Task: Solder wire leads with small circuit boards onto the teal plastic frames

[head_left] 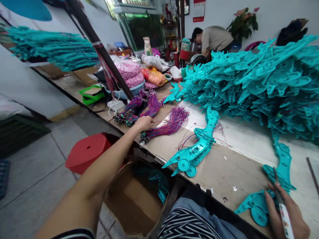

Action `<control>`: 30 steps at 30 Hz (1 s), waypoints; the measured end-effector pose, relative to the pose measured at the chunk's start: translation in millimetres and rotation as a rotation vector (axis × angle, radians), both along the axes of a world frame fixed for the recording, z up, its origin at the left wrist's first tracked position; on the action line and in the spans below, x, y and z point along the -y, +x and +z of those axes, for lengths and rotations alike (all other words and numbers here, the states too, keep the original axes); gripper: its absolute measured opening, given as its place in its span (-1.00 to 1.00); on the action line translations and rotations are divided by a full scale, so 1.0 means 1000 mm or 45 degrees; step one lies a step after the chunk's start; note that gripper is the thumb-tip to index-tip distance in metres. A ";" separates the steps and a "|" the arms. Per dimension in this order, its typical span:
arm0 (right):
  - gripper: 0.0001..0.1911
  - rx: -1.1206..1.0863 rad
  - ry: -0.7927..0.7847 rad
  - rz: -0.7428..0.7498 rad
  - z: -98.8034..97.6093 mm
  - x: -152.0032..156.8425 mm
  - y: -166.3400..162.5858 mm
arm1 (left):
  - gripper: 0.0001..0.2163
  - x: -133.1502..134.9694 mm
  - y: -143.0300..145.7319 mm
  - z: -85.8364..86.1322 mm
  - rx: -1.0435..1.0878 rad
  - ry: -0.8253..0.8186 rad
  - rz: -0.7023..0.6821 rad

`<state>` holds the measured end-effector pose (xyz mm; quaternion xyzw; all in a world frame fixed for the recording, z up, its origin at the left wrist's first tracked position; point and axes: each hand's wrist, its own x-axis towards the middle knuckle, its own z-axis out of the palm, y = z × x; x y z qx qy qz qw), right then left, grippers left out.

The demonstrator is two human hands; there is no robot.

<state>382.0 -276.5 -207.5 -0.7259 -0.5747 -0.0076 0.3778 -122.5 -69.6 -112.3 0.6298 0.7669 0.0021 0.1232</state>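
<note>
My left hand (146,123) reaches out over the worktable between bundles of red and blue wires. Its fingers are curled together; whatever they pinch is too small to make out. A bundle of thin wires (171,124) with dark ends lies just beside it, and another wire bundle (152,104) is behind. My right hand (286,209) grips a slim pen-like tool (284,214) with a dark pointed tip and white handle. Under that hand rests a teal plastic part (259,204) with round discs. A second teal part (196,149) lies mid-table with loose wires around it.
A large heap of teal parts (249,79) covers the table's right rear. Bagged pink pieces (128,71) sit in a blue basin. Below the edge are an open cardboard box (134,202) and a red stool (87,152). A person (215,38) bends over at the back.
</note>
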 end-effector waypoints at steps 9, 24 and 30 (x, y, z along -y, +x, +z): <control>-0.24 0.034 0.049 0.026 -0.005 0.000 0.004 | -0.87 0.010 0.001 0.026 1.253 -0.075 0.337; -0.39 0.211 0.076 0.054 -0.022 0.000 0.018 | -0.79 -0.098 0.061 0.123 1.609 0.619 0.270; -0.42 0.169 0.096 0.078 -0.016 0.001 0.011 | -0.79 -0.110 0.069 0.149 1.435 1.020 0.265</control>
